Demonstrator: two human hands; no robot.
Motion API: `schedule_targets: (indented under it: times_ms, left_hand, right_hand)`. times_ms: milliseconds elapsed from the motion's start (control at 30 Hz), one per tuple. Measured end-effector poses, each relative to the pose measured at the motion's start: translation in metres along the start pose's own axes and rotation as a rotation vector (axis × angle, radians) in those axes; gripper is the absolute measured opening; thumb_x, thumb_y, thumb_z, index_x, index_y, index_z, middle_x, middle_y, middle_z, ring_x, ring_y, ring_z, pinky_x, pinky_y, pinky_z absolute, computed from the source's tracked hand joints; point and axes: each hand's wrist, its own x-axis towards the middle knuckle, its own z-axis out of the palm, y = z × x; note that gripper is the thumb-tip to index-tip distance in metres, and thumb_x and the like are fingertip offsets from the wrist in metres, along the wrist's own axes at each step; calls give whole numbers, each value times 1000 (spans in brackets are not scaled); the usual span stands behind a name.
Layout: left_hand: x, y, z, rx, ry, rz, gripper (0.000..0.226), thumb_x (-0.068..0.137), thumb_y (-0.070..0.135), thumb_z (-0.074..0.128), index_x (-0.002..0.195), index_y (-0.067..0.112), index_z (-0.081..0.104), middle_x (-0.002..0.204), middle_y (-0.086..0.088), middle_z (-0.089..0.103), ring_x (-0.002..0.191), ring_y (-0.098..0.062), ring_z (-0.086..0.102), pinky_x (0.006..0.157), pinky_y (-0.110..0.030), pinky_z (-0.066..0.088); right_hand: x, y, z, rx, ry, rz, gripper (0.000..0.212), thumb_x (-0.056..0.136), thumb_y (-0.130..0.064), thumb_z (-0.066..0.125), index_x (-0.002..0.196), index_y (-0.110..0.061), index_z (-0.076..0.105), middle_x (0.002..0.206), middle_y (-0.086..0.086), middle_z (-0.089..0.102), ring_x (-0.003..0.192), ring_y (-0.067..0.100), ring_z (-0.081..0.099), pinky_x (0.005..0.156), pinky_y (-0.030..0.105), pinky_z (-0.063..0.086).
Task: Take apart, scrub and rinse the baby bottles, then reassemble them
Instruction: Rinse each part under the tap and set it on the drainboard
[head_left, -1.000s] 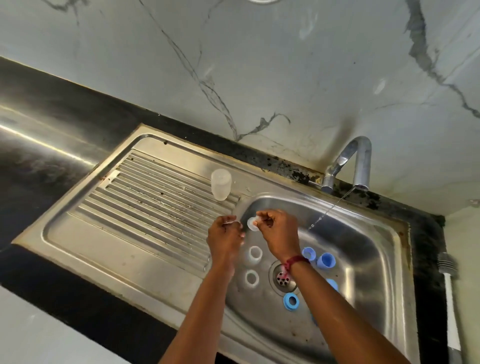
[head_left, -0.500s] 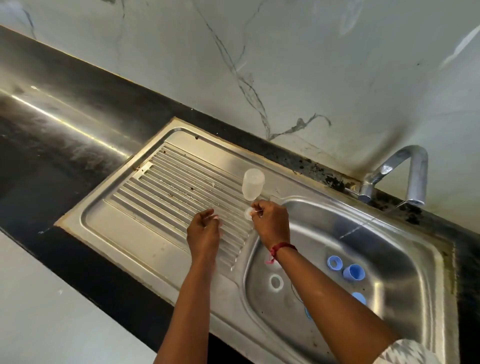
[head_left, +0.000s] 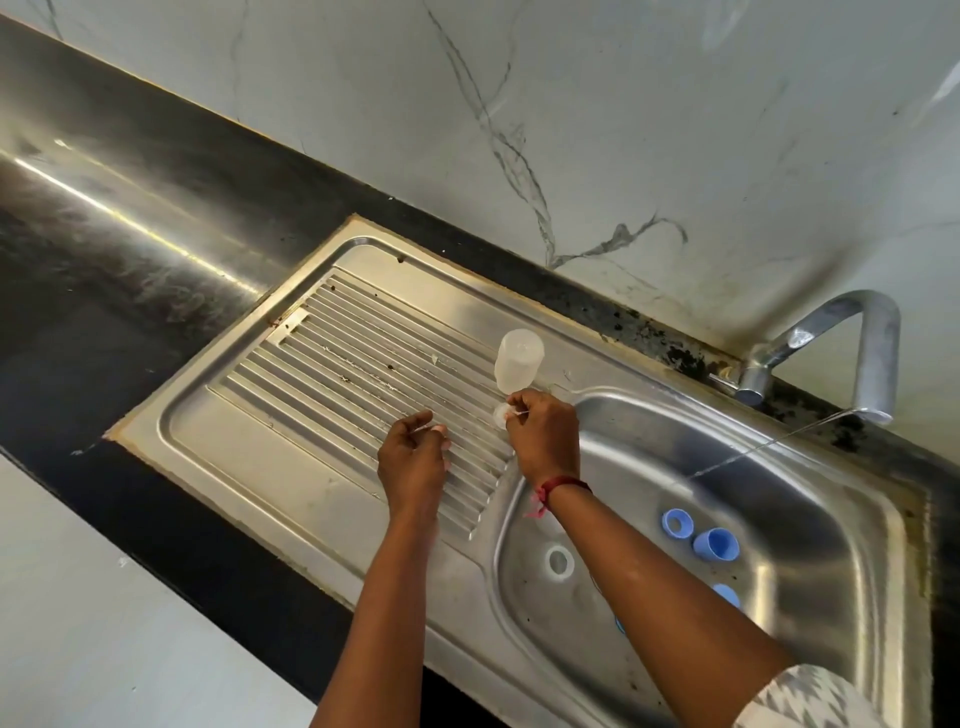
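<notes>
both hands hovered over the ribbed drainboard (head_left: 358, 374) of the steel sink (head_left: 218, 457), close to the basin's edge. the right hand (head_left: 545, 436) had its fingers curled and pinched a small clear part (head_left: 500, 415) between thumb and fingertips, low over the ribs, just below and in front of the clear bottle (head_left: 518, 360). that bottle stood mouth down on the drainboard near the corner of the basin (head_left: 789, 499), apart from the left hand and just beyond the right one. the left hand (head_left: 413, 460) was a little apart from the right, fingers curled in toward the thumb; a thin pale streak showed at its fingertips, but i could not tell whether it held anything. a red thread bracelet (head_left: 563, 486) sat on the right wrist, and a patterned sleeve (head_left: 810, 696) showed at the lower edge.

down in the basin lay a white ring (head_left: 559, 561) near the right forearm, and further right two blue caps (head_left: 677, 522) (head_left: 716, 544) lay just beside each other, with a third blue piece (head_left: 726, 595) partly hidden by the arm. the tap (head_left: 878, 353) curved over the far corner, and a thin stream of water (head_left: 769, 442) ran from it slantwise into the basin. black counter (head_left: 130, 234) surrounded the sink under a pale veined wall (head_left: 623, 130).
</notes>
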Motion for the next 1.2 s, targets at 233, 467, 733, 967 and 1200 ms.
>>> schedule_targets:
  times_ms: [233,467,733,967,1200]
  left_hand:
    - [-3,1,1,16,-4,12,21,96,9,61,114,18,66,98,-5,72,89,-21,71,82,-40,60]
    - [-6,-1,1,3,-1,10,20,96,9,62,113,18,65,95,-3,72,89,-20,71,84,-40,60]
    - [-7,0,2,6,-2,14,22,96,10,62,117,15,65,98,-5,72,89,-20,71,83,-38,60]
    - [-8,-1,4,24,-24,30,21,95,9,63,114,18,65,98,-6,72,89,-20,71,86,-42,60]
    - [-15,3,16,54,-74,59,23,94,9,64,115,16,65,100,-5,72,89,-18,70,88,-42,59]
  right_hand:
    - [1,-1,2,-4,2,0,18,90,-4,65,107,-1,71,110,16,71,106,29,66,96,39,54]
    - [2,2,0,-11,5,7,16,89,-3,65,104,-3,72,106,14,73,100,27,67,93,37,55]
    - [1,4,-2,-13,9,0,14,89,-3,65,102,-4,72,103,13,73,99,26,68,92,36,55]
    - [2,8,-3,-7,-13,11,14,86,0,66,99,-5,71,97,12,73,93,25,68,88,36,57]
    - [0,13,-16,32,-7,23,25,79,7,66,101,-4,70,97,11,72,92,23,66,83,31,54]
